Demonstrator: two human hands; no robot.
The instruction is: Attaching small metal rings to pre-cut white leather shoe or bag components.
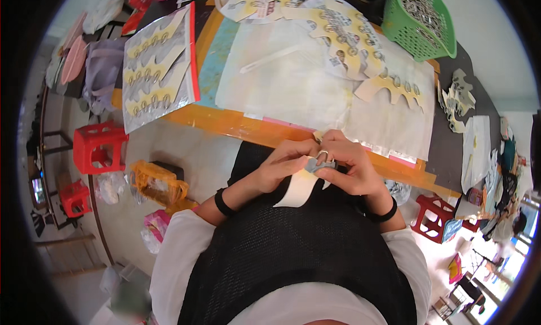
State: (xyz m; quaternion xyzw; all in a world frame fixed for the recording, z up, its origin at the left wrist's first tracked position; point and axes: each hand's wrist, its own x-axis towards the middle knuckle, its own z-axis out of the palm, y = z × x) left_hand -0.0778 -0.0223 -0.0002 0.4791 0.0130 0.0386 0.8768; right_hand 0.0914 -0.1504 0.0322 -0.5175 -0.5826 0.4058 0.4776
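Note:
Just off the table's front edge, a cream-coloured cut piece (298,188) with a grey patch is held between my two hands. My left hand (285,163) pinches it from the left side, fingers closed. On the other side my right hand (354,166) grips the same piece, thumb and fingers pressed round its grey part. A small metal ring (322,155) shows between the hands; which fingers bear on it is partly hidden. Beyond them on the white sheet (270,88) lies a scalloped cream strip (391,90) with several metal rings along it.
A green basket (420,46) full of metal rings stands at the back right. More ringed strips (344,40) lie on round printed sheets. To the left is a red-edged clear bag (183,91) with strips on it. Red stools (101,146) stand on the floor.

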